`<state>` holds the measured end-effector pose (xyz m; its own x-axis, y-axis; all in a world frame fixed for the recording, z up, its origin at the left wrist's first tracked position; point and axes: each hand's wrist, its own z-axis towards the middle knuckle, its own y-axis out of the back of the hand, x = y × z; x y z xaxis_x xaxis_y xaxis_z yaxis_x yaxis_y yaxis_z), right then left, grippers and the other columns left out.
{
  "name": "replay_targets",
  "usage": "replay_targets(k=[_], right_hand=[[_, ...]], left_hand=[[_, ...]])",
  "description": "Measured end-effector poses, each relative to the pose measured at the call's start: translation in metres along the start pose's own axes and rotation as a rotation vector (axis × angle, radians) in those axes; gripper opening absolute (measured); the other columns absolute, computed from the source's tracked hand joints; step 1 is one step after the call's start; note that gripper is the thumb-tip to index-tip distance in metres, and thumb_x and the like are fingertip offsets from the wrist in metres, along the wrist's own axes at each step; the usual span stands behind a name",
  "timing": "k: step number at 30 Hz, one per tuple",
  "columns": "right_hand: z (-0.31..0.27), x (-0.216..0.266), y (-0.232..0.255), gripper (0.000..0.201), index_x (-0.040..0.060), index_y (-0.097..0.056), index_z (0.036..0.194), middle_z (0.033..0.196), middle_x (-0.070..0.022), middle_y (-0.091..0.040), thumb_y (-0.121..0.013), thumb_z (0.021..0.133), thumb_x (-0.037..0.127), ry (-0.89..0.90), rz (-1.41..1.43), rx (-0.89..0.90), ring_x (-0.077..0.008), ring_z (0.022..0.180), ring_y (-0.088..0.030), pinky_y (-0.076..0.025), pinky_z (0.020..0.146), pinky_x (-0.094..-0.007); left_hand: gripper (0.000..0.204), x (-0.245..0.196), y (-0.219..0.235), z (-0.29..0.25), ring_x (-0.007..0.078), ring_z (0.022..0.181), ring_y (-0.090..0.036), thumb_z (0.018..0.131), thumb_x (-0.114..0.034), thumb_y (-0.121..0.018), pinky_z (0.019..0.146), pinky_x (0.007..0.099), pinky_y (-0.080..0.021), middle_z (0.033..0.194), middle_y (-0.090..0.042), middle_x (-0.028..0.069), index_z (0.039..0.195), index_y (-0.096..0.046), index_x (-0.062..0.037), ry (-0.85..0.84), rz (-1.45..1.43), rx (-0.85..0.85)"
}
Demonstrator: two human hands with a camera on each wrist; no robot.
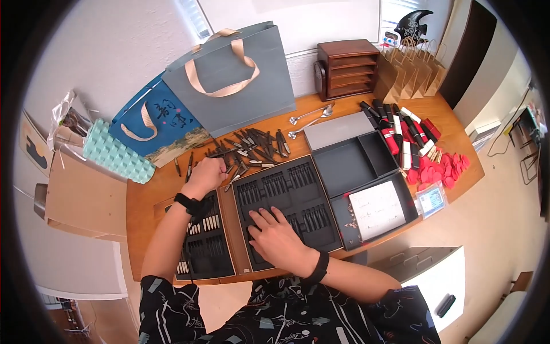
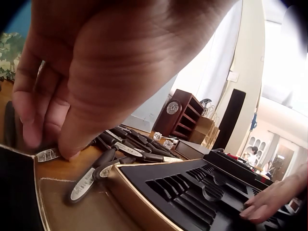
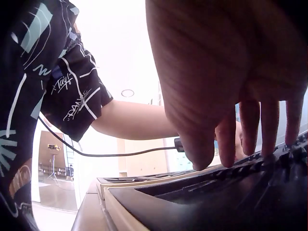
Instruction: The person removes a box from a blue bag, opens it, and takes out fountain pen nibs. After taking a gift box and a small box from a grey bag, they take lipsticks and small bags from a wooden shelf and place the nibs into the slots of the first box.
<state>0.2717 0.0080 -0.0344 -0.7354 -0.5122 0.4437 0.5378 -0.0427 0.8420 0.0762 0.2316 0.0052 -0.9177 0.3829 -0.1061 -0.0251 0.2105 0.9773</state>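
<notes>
My left hand [image 1: 207, 174] is at the near edge of the pile of slim dark pieces [image 1: 260, 144] with silvery labels, by the case's upper left corner. In the left wrist view its thumb and fingers pinch a silver-labelled piece [image 2: 48, 155], partly hidden by the fingers. My right hand [image 1: 279, 239] rests with extended, spread fingers on the black slotted tray [image 1: 281, 204] in the right half of the open case. Several pale-labelled pieces [image 1: 211, 222] sit in slots of the left half, beneath my left forearm.
Beyond the pile stand a grey paper bag [image 1: 269, 74] and a blue bag [image 1: 166, 123]. Two spoons [image 1: 312, 121] lie near a small wooden cabinet [image 1: 349, 69]. To the right are a black box [image 1: 338, 166], a white card [image 1: 378, 209], lipstick-like tubes [image 1: 401, 129] and red petals [image 1: 441, 169].
</notes>
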Motion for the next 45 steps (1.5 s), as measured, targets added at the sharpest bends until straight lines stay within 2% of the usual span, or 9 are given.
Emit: replay_targets(k=[4,6,9,11,17,22,30,39,45], right_hand=[[0.007,0.002,0.009,0.030,0.0034,-0.070,0.119,0.145,-0.0203,-0.059,-0.071,0.095,0.021,-0.002,0.015,-0.041,-0.0375,0.136,-0.056,-0.038,0.118,-0.0547],[0.016,0.003,0.021,0.030,0.0011,-0.070,0.116,0.137,-0.0198,-0.062,-0.071,0.092,0.018,0.028,0.011,-0.123,-0.0360,0.130,-0.058,-0.041,0.114,-0.0522],[0.037,0.011,0.038,0.032,-0.0013,-0.067,0.115,0.122,-0.0163,-0.065,-0.070,0.086,0.013,0.093,0.038,-0.229,-0.0321,0.119,-0.062,-0.046,0.106,-0.0464],[0.053,0.020,0.047,0.035,-0.0006,-0.064,0.119,0.105,-0.0102,-0.063,-0.066,0.084,0.008,0.139,0.045,-0.329,-0.0278,0.107,-0.064,-0.049,0.094,-0.0403],[0.084,0.052,0.030,0.028,0.0032,-0.066,0.113,0.105,-0.0088,-0.064,-0.067,0.086,0.009,0.305,0.032,-0.262,-0.0271,0.101,-0.066,-0.051,0.088,-0.0397],[0.098,0.078,0.000,0.021,0.0085,-0.071,0.102,0.101,-0.0041,-0.068,-0.080,0.083,0.011,0.400,-0.001,-0.240,-0.0248,0.094,-0.068,-0.052,0.079,-0.0390],[0.110,0.116,-0.029,0.012,0.0081,-0.068,0.098,0.089,-0.0050,-0.063,-0.073,0.087,0.009,0.527,0.010,-0.188,-0.0230,0.087,-0.066,-0.053,0.078,-0.0378],[0.101,0.143,-0.070,0.014,0.0040,-0.069,0.097,0.083,-0.0057,-0.062,-0.067,0.084,0.007,0.638,-0.062,-0.082,-0.0212,0.079,-0.066,-0.051,0.071,-0.0339],[0.092,0.145,-0.084,0.013,0.0037,-0.068,0.096,0.083,-0.0055,-0.062,-0.068,0.084,0.007,0.583,-0.159,0.031,-0.0204,0.079,-0.066,-0.051,0.071,-0.0329]], left_hand=[[0.029,0.003,0.020,-0.012,0.0393,0.088,-0.074,0.090,-0.006,-0.074,0.077,0.0456,-0.058,0.093,-0.076,0.0197,0.118,-0.073,-0.0049,-0.037,-0.249,-0.101],[0.040,0.006,0.029,-0.024,0.0283,0.080,-0.074,0.093,-0.006,-0.073,0.070,0.0382,-0.056,0.089,-0.076,0.0131,0.132,-0.067,-0.0040,-0.035,-0.260,-0.095],[0.051,-0.002,0.051,-0.065,0.0062,0.077,-0.064,0.102,-0.012,-0.070,0.068,0.0239,-0.051,0.086,-0.066,-0.0033,0.151,-0.054,-0.0064,0.006,-0.875,0.170],[0.052,-0.006,0.050,-0.089,0.0058,0.078,-0.062,0.103,-0.010,-0.068,0.069,0.0228,-0.050,0.087,-0.065,-0.0031,0.153,-0.052,-0.0078,0.004,-1.022,0.181],[0.053,0.015,0.030,-0.145,0.0042,0.082,-0.060,0.105,-0.010,-0.065,0.074,0.0226,-0.051,0.089,-0.064,-0.0031,0.156,-0.050,-0.0076,0.077,-1.291,0.189],[0.052,0.032,0.023,-0.187,0.0044,0.085,-0.062,0.104,-0.014,-0.064,0.074,0.0232,-0.052,0.094,-0.067,-0.0012,0.154,-0.050,-0.0050,0.173,-1.344,0.110],[0.045,0.073,0.009,-0.232,0.0082,0.085,-0.066,0.102,-0.018,-0.067,0.073,0.0247,-0.054,0.096,-0.072,0.0045,0.143,-0.058,-0.0017,0.256,-1.328,0.002],[0.033,0.128,-0.026,-0.242,0.0376,0.089,-0.073,0.091,-0.031,-0.081,0.080,0.0452,-0.058,0.092,-0.076,0.0143,0.114,-0.077,-0.0075,0.144,-0.431,-0.293],[0.035,0.130,-0.037,-0.243,0.0360,0.097,-0.070,0.085,-0.029,-0.086,0.083,0.0449,-0.056,0.101,-0.072,0.0160,0.110,-0.077,-0.0057,0.021,-0.428,-0.273]])
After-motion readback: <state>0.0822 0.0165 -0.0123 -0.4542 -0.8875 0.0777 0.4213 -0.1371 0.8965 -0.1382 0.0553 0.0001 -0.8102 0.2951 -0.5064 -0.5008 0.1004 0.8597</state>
